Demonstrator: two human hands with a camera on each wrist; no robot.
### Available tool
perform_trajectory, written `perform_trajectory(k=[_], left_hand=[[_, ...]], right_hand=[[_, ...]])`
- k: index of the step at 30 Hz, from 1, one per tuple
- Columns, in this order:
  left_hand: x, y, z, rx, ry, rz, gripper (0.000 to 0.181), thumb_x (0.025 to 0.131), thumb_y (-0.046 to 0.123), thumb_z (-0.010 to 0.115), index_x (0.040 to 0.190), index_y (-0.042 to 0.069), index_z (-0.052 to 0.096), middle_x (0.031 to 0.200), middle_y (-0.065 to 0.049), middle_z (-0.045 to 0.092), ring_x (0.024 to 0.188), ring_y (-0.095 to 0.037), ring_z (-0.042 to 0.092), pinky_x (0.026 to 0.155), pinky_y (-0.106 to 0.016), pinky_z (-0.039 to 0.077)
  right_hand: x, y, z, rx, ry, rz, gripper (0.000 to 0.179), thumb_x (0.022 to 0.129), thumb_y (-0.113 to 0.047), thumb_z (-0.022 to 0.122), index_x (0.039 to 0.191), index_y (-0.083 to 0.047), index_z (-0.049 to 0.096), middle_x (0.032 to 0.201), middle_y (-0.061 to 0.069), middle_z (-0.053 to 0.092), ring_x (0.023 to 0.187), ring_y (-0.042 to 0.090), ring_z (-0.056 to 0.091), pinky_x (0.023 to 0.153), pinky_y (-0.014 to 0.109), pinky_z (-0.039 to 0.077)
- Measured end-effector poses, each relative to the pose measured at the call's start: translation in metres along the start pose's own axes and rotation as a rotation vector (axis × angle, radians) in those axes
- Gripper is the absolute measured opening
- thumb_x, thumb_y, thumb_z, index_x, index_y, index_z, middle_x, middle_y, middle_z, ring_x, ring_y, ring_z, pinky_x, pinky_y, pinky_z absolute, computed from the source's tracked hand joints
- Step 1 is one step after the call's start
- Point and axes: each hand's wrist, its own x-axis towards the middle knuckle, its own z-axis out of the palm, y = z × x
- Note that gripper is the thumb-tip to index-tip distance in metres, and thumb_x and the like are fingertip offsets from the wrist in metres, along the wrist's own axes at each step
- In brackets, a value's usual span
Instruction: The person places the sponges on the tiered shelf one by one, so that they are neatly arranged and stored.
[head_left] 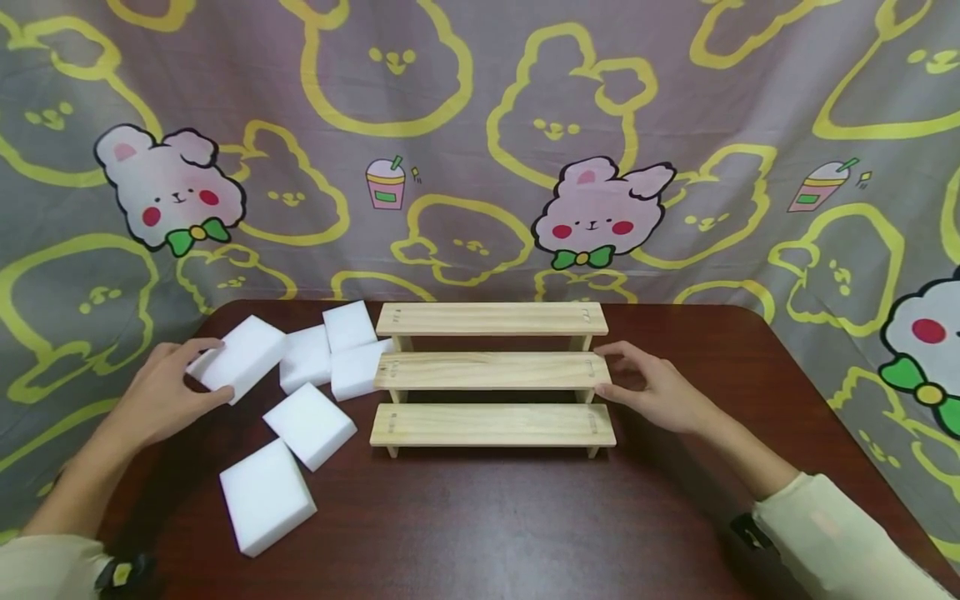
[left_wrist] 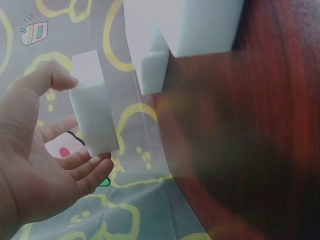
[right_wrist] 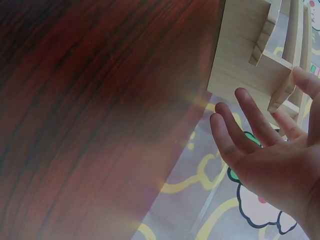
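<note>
My left hand (head_left: 161, 396) grips a white sponge block (head_left: 242, 354) by its edges, thumb on the near side and fingers on the far side. In the left wrist view the same block (left_wrist: 95, 115) is held above the table, its narrow side showing. A three-tier wooden rack (head_left: 491, 371) stands in the middle of the table, its boards bare. At its right end, my right hand (head_left: 660, 392) pinches the middle board between thumb and index finger. The right wrist view shows the other fingers (right_wrist: 227, 137) of that hand spread away from the rack.
Several more white sponge blocks (head_left: 310, 425) lie left of the rack, some close together near its upper left end. The dark wooden table (head_left: 487, 525) ends at the back against a patterned grey curtain (head_left: 450, 167).
</note>
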Motion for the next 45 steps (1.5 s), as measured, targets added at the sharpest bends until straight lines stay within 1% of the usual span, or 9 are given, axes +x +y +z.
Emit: perform_trajectory(k=[2, 7, 11, 18, 22, 26, 33, 40, 45], left_hand=[[0.001, 0.003, 0.000, -0.001, 0.007, 0.016, 0.069, 0.083, 0.018, 0.079, 0.137, -0.008, 0.045, 0.123, -0.040, 0.037, 0.102, -0.052, 0.041, 0.073, -0.065, 0.048], [0.003, 0.012, 0.000, -0.017, 0.018, 0.046, 0.069, 0.082, 0.017, 0.080, 0.137, -0.007, 0.047, 0.127, -0.040, 0.038, 0.104, -0.053, 0.042, 0.078, -0.071, 0.047], [0.004, 0.020, -0.001, -0.027, 0.016, 0.063, 0.069, 0.081, 0.017, 0.081, 0.137, -0.006, 0.048, 0.128, -0.038, 0.041, 0.104, -0.052, 0.043, 0.081, -0.073, 0.046], [0.006, 0.031, -0.002, -0.036, -0.004, 0.062, 0.069, 0.082, 0.017, 0.081, 0.139, -0.005, 0.047, 0.128, -0.038, 0.041, 0.105, -0.052, 0.043, 0.082, -0.072, 0.047], [0.007, 0.034, -0.002, -0.042, -0.021, 0.061, 0.070, 0.083, 0.018, 0.081, 0.140, -0.005, 0.046, 0.128, -0.038, 0.040, 0.107, -0.052, 0.041, 0.083, -0.072, 0.047], [0.007, 0.036, 0.000, -0.038, -0.016, 0.070, 0.070, 0.083, 0.019, 0.080, 0.140, -0.004, 0.047, 0.128, -0.037, 0.040, 0.106, -0.051, 0.042, 0.082, -0.071, 0.048], [0.007, 0.037, 0.003, -0.049, 0.006, 0.108, 0.067, 0.083, 0.019, 0.081, 0.138, -0.005, 0.050, 0.127, -0.034, 0.044, 0.102, -0.047, 0.045, 0.077, -0.063, 0.049], [0.007, 0.047, 0.007, -0.065, 0.053, 0.134, 0.064, 0.081, 0.019, 0.082, 0.134, -0.005, 0.054, 0.128, -0.033, 0.045, 0.097, -0.043, 0.050, 0.073, -0.052, 0.052], [0.008, 0.053, 0.007, -0.076, 0.068, 0.153, 0.062, 0.081, 0.018, 0.082, 0.132, -0.005, 0.056, 0.128, -0.032, 0.046, 0.097, -0.043, 0.051, 0.071, -0.045, 0.050]], right_hand=[[0.000, 0.000, 0.000, 0.003, -0.001, 0.000, 0.045, 0.097, -0.027, 0.075, 0.137, -0.013, 0.059, 0.110, 0.003, 0.074, 0.107, 0.024, 0.069, 0.087, 0.051, 0.052], [0.000, 0.001, 0.001, 0.014, -0.004, 0.011, 0.046, 0.097, -0.027, 0.075, 0.137, -0.013, 0.058, 0.112, 0.006, 0.073, 0.109, 0.027, 0.068, 0.087, 0.052, 0.052], [0.000, 0.000, 0.001, 0.024, -0.009, 0.028, 0.046, 0.097, -0.027, 0.074, 0.137, -0.013, 0.057, 0.115, 0.009, 0.072, 0.113, 0.030, 0.067, 0.088, 0.053, 0.051], [-0.001, -0.001, 0.000, 0.038, -0.022, 0.045, 0.047, 0.097, -0.027, 0.074, 0.137, -0.012, 0.055, 0.118, 0.012, 0.071, 0.115, 0.032, 0.066, 0.088, 0.052, 0.051], [-0.001, 0.000, 0.000, 0.039, -0.021, 0.044, 0.046, 0.098, -0.028, 0.074, 0.137, -0.013, 0.055, 0.120, 0.012, 0.070, 0.117, 0.035, 0.066, 0.088, 0.053, 0.052], [-0.001, 0.001, 0.001, 0.036, -0.016, 0.036, 0.046, 0.098, -0.027, 0.074, 0.137, -0.013, 0.055, 0.124, 0.014, 0.068, 0.119, 0.040, 0.065, 0.090, 0.055, 0.052], [0.001, 0.003, 0.001, 0.042, -0.014, 0.027, 0.046, 0.097, -0.025, 0.074, 0.137, -0.014, 0.055, 0.126, 0.015, 0.067, 0.120, 0.042, 0.064, 0.091, 0.055, 0.053], [-0.001, 0.003, 0.001, 0.053, -0.017, 0.046, 0.047, 0.098, -0.026, 0.074, 0.138, -0.013, 0.054, 0.123, 0.014, 0.068, 0.121, 0.042, 0.063, 0.090, 0.056, 0.052], [0.001, 0.003, 0.001, 0.054, -0.022, 0.041, 0.047, 0.098, -0.026, 0.074, 0.138, -0.012, 0.054, 0.122, 0.014, 0.068, 0.119, 0.040, 0.064, 0.089, 0.055, 0.052]])
